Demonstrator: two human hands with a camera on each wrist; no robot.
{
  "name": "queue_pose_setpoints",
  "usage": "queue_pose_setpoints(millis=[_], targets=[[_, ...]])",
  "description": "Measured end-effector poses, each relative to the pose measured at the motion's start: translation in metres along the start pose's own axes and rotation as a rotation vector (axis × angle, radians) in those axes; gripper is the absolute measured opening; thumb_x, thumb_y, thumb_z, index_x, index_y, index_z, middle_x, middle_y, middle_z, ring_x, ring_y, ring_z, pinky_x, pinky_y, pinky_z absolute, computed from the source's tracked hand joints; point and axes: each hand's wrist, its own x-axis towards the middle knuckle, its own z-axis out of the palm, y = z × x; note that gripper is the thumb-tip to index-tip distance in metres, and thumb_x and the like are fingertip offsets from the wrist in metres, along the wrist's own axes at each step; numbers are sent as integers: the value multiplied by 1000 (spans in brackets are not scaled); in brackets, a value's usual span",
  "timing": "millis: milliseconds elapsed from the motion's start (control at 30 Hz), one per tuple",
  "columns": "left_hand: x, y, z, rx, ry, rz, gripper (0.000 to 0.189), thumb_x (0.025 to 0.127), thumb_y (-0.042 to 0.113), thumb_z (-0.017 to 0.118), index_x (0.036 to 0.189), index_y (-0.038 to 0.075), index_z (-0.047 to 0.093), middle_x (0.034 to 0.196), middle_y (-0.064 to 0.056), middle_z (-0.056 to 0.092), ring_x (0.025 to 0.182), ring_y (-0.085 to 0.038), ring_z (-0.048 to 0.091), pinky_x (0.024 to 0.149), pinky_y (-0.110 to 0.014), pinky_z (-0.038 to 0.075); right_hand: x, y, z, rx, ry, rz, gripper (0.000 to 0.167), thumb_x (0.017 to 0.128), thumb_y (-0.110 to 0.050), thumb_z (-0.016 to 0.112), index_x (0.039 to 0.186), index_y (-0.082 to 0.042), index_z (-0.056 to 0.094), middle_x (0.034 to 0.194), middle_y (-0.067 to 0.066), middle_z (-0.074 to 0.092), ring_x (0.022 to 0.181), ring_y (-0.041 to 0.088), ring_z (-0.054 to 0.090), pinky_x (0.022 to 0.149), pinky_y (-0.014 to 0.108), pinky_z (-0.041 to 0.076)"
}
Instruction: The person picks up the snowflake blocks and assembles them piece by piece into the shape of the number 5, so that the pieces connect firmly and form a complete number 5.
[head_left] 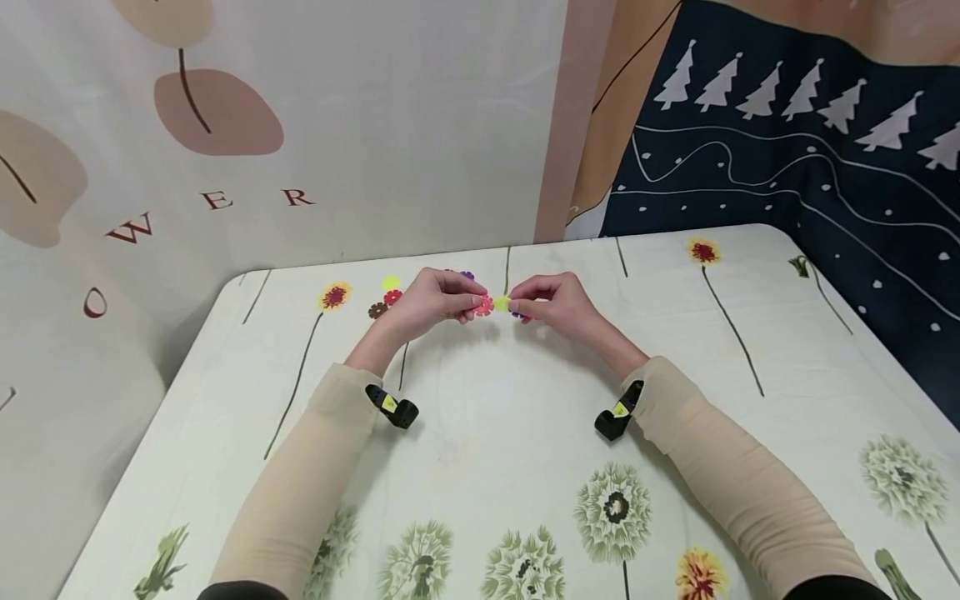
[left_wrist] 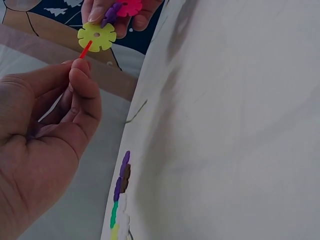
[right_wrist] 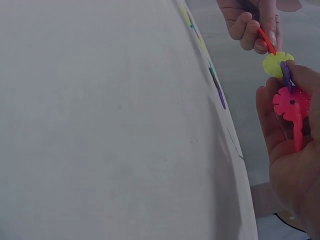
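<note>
My left hand [head_left: 438, 298] pinches a red flower-shaped notched disc [left_wrist: 86, 49], seen edge-on in the left wrist view. That disc meets the rim of a yellow notched disc [head_left: 502, 303]; I cannot tell how deeply they are slotted. My right hand [head_left: 558, 304] holds a short chain of such discs: the yellow one, a purple one [right_wrist: 286, 75] set crosswise to it, and a pink one [right_wrist: 285, 104]. Another pink disc [right_wrist: 298, 131] hangs edge-on below, inside the right palm. Both hands are raised over the far part of the table, and fingers partly cover the chain.
Loose discs lie by the table's far edge behind the left hand: yellow [head_left: 391, 283], red [head_left: 392, 297], brown [head_left: 377, 310] and purple [head_left: 467, 276] among them. A flower-printed cloth [head_left: 480, 450] covers the table. Printed hangings [head_left: 420, 125] stand directly behind it.
</note>
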Motion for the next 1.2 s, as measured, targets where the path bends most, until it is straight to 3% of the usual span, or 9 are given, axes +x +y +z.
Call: queue_pose_setpoints(millis=[200, 433, 833, 1200], targets=[[-1, 2, 2, 15, -20, -5, 19, 99, 3, 67, 115, -7, 72, 95, -14, 71, 74, -19, 62, 72, -26, 57, -1, -1, 1, -11, -19, 9, 17, 92, -6, 78, 107, 3, 77, 102, 13, 75, 80, 22, 72, 77, 36, 62], [-1, 2, 3, 33, -32, -25, 18, 98, 4, 69, 113, -6, 73, 94, -13, 72, 74, -18, 61, 71, -25, 56, -3, -1, 3, -38, -24, -23, 14, 91, -5, 78, 103, 1, 79, 98, 11, 75, 79, 21, 70, 70, 25, 58], [-1, 7, 4, -87, -15, -53, 20, 97, 0, 69, 113, -11, 71, 97, -15, 71, 71, -17, 61, 69, -22, 56, -4, -4, 8, -7, 1, -74, 12, 90, -3, 79, 100, 2, 79, 102, 13, 74, 79, 21, 71, 71, 25, 59], [-2, 8, 8, 44, 23, -2, 16, 95, 2, 72, 108, -7, 74, 96, -15, 73, 70, -17, 62, 68, -24, 56, -3, -1, 12, -10, 30, -65, 11, 90, -3, 79, 100, 3, 79, 101, 16, 74, 78, 20, 70, 73, 24, 59]])
